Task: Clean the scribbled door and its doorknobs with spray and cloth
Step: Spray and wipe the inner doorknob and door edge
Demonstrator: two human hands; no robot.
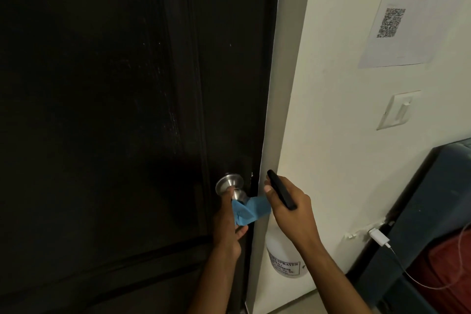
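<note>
Left hand (226,222) pinches blue cloth (248,211) against steel doorknob (230,187) on dark door (102,109). Right hand (288,206) grips spray bottle (283,260) by black trigger head, beside door edge. Wrap cloth around knob, twist fully; reach neck and backplate too.

Brushed metal doorknob (229,186) (satin sheen); blue cloth (251,210); dark matt door (102,109).
</note>
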